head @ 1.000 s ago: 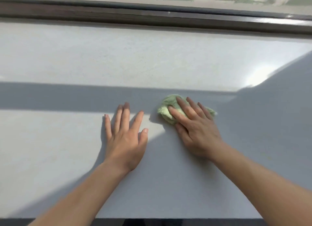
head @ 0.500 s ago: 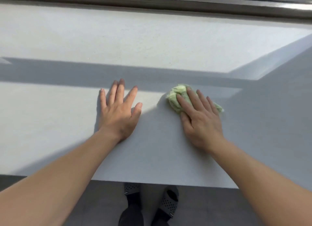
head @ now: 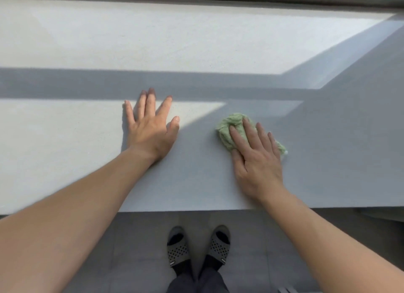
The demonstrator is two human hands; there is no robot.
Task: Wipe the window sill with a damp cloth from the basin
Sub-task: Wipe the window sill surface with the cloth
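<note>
Where the right hand (head: 255,163) presses, green cloth (head: 226,130) bunches.

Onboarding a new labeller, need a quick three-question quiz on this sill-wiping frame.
1. True or false: the left hand lies flat on the window sill, holding nothing.
2. Which presses the green cloth? A) left hand B) right hand C) both hands
3. Fill in: the cloth lies in ___, not sunlight.
Key: 1 true; 2 B; 3 shadow.
</note>
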